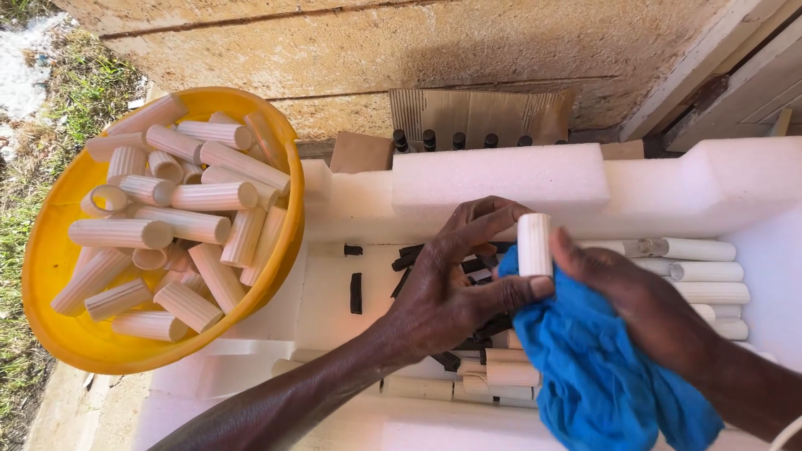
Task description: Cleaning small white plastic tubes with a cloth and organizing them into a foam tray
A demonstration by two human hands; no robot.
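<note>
Hands: left hand (443,292) pinches a cream ribbed cylinder (535,244) between thumb and fingertips; right hand (643,305) is closed on a blue cloth (585,367), its thumb against the cylinder's side.
Cylinder: upright, between the two hands, its lower end touching the cloth.
Yellow bowl (50,276): well to the left of the left hand, heaped with ribbed cream cylinders (188,224) lying at all angles, some hollow at the end.
White foam box (501,179): under and around both hands; smooth cream tubes (706,271) are stacked sideways just beyond the right hand, more cream tubes (501,372) lie beneath the left wrist, and black sticks (356,292) are scattered on the foam floor left of and under the left hand.
Beyond the box: a row of dark bottle caps (455,139) in front of brown cardboard (480,113), past the fingertips.
Hard to make out: the black sticks under the left palm are mostly covered; the right forearm and the cloth's lower folds are cut off at the edge; the bottles below their caps are hidden by foam.
</note>
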